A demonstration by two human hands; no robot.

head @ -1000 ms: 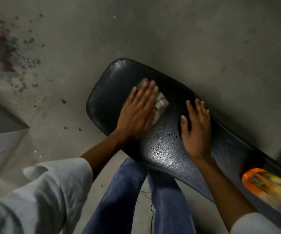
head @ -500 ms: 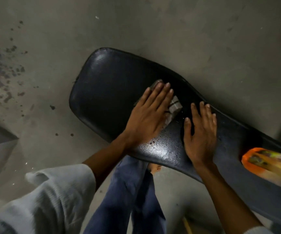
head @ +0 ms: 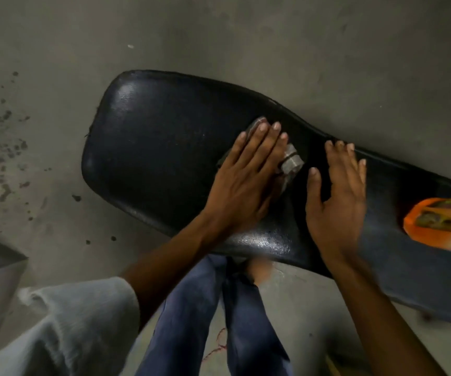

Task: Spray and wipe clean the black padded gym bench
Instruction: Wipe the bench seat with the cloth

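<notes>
Counter [head: 164, 147] pad: black vinyl or leather-like cover, fine pebbled grain, semi-gloss. Highlights show on the rounded end and along the near edge, where it looks wet and shinier.

Cloth [head: 290, 162]: grey woven fabric with darker stripes, matt, folded under the flat left hand [head: 242, 183].

Floor [head: 246, 36]: bare concrete, matt grey, slightly rough, with dark speckled stains at left.

Bottle [head: 441, 221]: orange plastic, glossy, with a printed label; blurred, so no finer detail.

Sleeve [head: 64, 321]: pale ribbed knit, soft and matt.

Trousers [head: 192, 316]: blue denim-like cloth, matt.

Right hand [head: 338, 199] lies flat on the pad, bare skin on vinyl.
</notes>
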